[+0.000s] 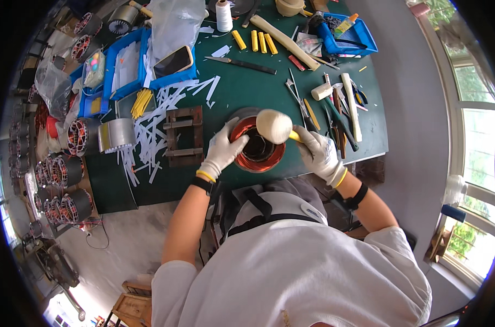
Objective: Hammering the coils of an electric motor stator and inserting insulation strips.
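Note:
A motor stator (263, 164) with a ring of copper windings stands on the green table in front of me, its dark bore facing up. My left hand (222, 149), in a white glove, grips the stator's left rim with the thumb reaching over the windings. In my gloved right hand (319, 155) is a mallet (273, 126) with a pale rounded head and a yellow handle. The mallet head hangs over the stator's upper right side and hides part of the windings. Whether it touches them I cannot tell.
Left of the stator lies a rusty metal frame (182, 136) beside scattered white paper strips (149, 128). Blue trays (128, 65) and several wound stators (67, 171) sit further left. Hand tools, including a second mallet (321, 91), lie right. A knife (242, 64) lies beyond.

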A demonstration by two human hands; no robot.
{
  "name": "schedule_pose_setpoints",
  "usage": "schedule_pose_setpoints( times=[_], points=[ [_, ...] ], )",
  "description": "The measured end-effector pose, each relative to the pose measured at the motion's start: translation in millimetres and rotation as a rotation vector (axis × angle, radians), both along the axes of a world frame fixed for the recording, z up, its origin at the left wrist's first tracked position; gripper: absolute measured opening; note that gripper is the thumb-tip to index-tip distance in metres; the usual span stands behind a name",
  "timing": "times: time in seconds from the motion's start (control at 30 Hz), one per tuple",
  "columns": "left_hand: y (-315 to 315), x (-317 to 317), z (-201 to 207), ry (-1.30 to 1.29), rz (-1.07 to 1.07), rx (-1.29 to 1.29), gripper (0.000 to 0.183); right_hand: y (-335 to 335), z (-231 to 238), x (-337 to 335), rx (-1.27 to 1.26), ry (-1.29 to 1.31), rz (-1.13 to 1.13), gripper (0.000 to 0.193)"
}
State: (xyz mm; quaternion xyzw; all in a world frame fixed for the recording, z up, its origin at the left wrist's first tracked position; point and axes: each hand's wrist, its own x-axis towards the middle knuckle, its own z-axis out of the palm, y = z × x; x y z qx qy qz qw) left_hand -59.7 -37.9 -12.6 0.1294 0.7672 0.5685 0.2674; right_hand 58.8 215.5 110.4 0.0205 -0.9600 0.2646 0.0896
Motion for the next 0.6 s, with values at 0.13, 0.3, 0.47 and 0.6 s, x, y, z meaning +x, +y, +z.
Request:
schedule_pose_setpoints(
  times=[0.13, 0.3, 0.47, 0.6],
  points=[
    [4, -11, 20, -0.133, 0.202, 0.244, 0.051, 18, -31, -17, 0.072, -0.195, 0.125, 0.040],
    [11, 51, 24, 0.023, 0.333, -0.013, 0.087, 11, 1, -35, 0.010, -0.144, 0.126, 0.042],
    [3, 16, 31, 0.077, 0.227, 0.056, 0.075, -1, -10, -57, 0.001, -0.130, 0.121, 0.042],
    [18, 30, 24, 0.062, 0.444, -0.005, 0.078, 6, -8, -55, -0.083, -0.004, 0.227, 0.043]
  ],
)
